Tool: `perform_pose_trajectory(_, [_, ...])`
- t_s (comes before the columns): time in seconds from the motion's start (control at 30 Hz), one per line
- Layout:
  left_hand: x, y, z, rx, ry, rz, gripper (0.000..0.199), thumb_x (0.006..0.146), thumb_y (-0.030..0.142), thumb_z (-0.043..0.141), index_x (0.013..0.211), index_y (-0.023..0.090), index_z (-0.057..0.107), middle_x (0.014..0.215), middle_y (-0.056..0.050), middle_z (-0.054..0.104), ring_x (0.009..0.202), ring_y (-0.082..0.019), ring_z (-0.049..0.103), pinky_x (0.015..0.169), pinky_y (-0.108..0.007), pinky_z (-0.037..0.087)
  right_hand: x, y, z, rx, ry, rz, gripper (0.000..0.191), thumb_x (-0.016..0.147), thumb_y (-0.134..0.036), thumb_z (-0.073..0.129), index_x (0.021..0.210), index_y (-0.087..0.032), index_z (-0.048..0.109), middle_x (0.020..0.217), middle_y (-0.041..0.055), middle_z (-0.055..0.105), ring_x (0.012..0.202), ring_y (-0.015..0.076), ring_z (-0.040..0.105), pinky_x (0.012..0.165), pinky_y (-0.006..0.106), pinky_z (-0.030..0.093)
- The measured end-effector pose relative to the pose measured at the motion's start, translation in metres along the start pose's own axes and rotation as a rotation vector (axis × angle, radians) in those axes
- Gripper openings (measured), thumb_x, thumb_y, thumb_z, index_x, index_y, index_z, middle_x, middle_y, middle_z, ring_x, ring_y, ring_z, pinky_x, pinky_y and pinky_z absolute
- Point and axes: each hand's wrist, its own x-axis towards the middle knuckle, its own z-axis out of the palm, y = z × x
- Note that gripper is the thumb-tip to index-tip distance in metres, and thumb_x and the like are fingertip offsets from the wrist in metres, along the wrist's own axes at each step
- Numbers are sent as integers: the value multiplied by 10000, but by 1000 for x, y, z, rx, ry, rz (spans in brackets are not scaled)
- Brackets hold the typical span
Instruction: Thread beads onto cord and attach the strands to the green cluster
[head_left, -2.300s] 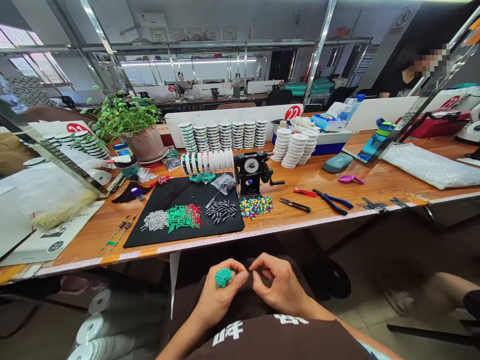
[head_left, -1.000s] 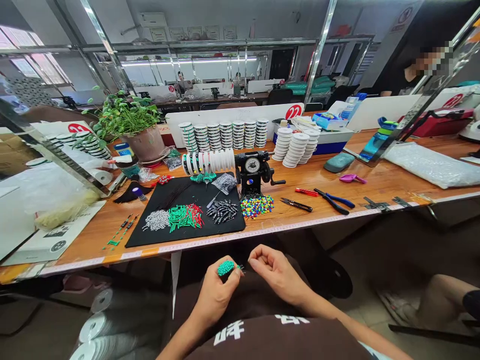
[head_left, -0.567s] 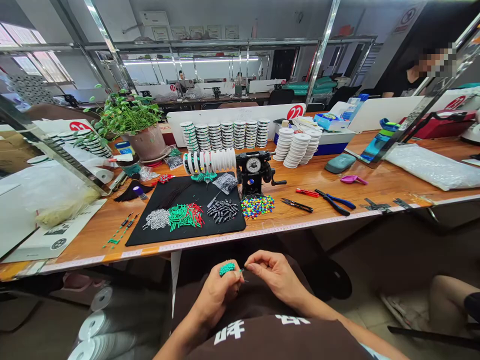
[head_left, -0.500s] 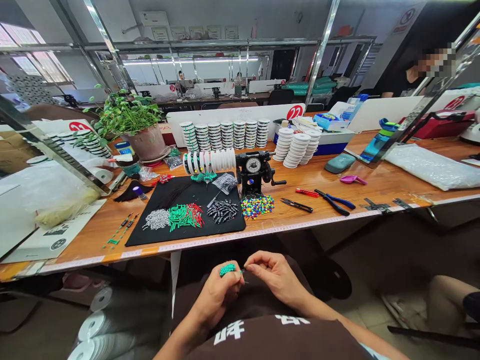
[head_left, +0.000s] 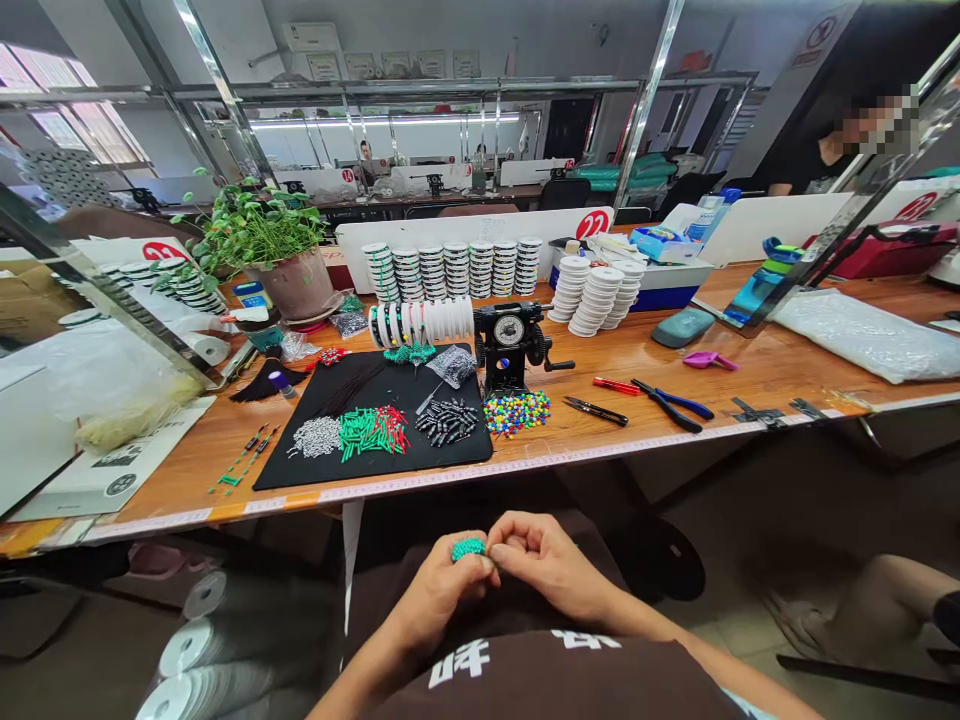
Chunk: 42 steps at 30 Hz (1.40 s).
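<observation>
Over my lap, my left hand (head_left: 442,590) is closed around a teal-green beaded piece (head_left: 468,549), whose rounded, bumpy top shows above the thumb. My right hand (head_left: 546,558) is pinched tight against the left fingertips, at the right side of the beadwork. What lies between the right fingertips is hidden. On the table ahead, a black mat (head_left: 442,462) carries silver beads (head_left: 316,437), green and red tube beads (head_left: 373,432) and black tube beads (head_left: 450,422). Multicoloured beads (head_left: 517,412) lie just right of the mat.
Behind the mat stands a hand-cranked winder (head_left: 510,345) with white spools (head_left: 442,320). Snips (head_left: 596,411), a red pen-like tool (head_left: 616,385) and blue-handled pliers (head_left: 671,405) lie to its right. A potted plant (head_left: 292,285) stands at left. Another person's leg (head_left: 885,600) shows at right.
My hands have come together, the right fingertips now touching the left ones. The green beadwork has shifted slightly right and down. The thin strand seen between the fingers no longer shows.
</observation>
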Motion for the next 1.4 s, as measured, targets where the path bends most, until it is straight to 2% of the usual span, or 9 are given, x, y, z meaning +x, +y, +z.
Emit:
perform_pose_trajectory(0.17, [-2, 5, 2, 233, -53, 169, 215, 755, 357, 593, 693, 156, 548, 628, 29, 424, 600, -116, 329, 564, -246, 281, 1, 0, 3, 240, 10, 34, 434, 801, -551, 803, 823, -152, 631, 693, -12, 599, 615, 101, 508, 617, 222, 398])
perform_pose_trajectory(0.3, [-1, 4, 1, 327, 43, 258, 289, 784, 384, 700, 930, 156, 600, 647, 59, 422, 614, -120, 343, 594, -237, 315, 1, 3, 3, 87, 209, -53, 448, 812, -578, 779, 820, -146, 659, 733, -3, 587, 647, 106, 470, 611, 221, 364])
perform_pose_trajectory(0.57, [-2, 0, 3, 418, 272, 289, 223, 846, 344, 657, 729, 179, 564, 566, 41, 475, 509, -104, 389, 496, -215, 306, -1, 5, 6, -167, 310, -120, 467, 893, -626, 631, 852, -161, 635, 622, -48, 419, 549, 107, 300, 492, 245, 233])
perform_pose_trajectory(0.67, [-1, -1, -2, 437, 315, 338, 223, 798, 314, 696, 664, 166, 597, 520, 62, 387, 487, -87, 298, 477, -211, 262, -2, -1, 8, -394, 254, -166, 340, 946, -505, 565, 929, -173, 635, 599, -60, 395, 534, 118, 332, 508, 251, 263])
perform_pose_trajectory(0.8, [4, -1, -13, 407, 296, 329, 246, 810, 376, 702, 712, 152, 674, 524, 55, 386, 495, -90, 285, 475, -215, 254, -1, -4, 8, -862, 237, -454, 224, 950, -245, 486, 1101, -159, 628, 665, -12, 552, 609, 156, 487, 642, 300, 344])
perform_pose_trajectory(0.97, [11, 0, -17, 401, 267, 312, 355, 786, 486, 747, 718, 152, 650, 585, 32, 443, 544, -101, 341, 492, -206, 278, 4, 1, 7, -1101, 324, -647, 191, 898, -129, 454, 920, -166, 640, 756, 49, 676, 647, 171, 570, 665, 332, 328])
perform_pose_trajectory(1.1, [7, 5, -25, 212, 224, 243, 447, 708, 557, 810, 688, 141, 648, 585, 36, 418, 552, -89, 324, 500, -186, 289, 1, -7, -3, -1048, 372, -514, 131, 790, -128, 537, 846, -190, 639, 693, 3, 649, 592, 149, 551, 655, 300, 364])
perform_pose_trajectory(1.27, [-10, 24, -58, -152, 318, 185, 415, 634, 490, 887, 758, 168, 657, 591, 75, 328, 514, -63, 226, 451, -155, 244, -11, -17, -58, -971, 483, -216, 150, 870, -133, 529, 849, -186, 668, 713, 19, 667, 622, 162, 605, 610, 257, 420])
perform_pose_trajectory(1.4, [-13, 32, -65, 26, 404, 291, 417, 661, 513, 862, 702, 165, 635, 594, 65, 350, 524, -72, 257, 464, -164, 260, -22, -23, -88, -1013, 410, -180, 152, 889, -192, 611, 773, -196, 710, 761, 55, 721, 711, 221, 666, 695, 312, 479])
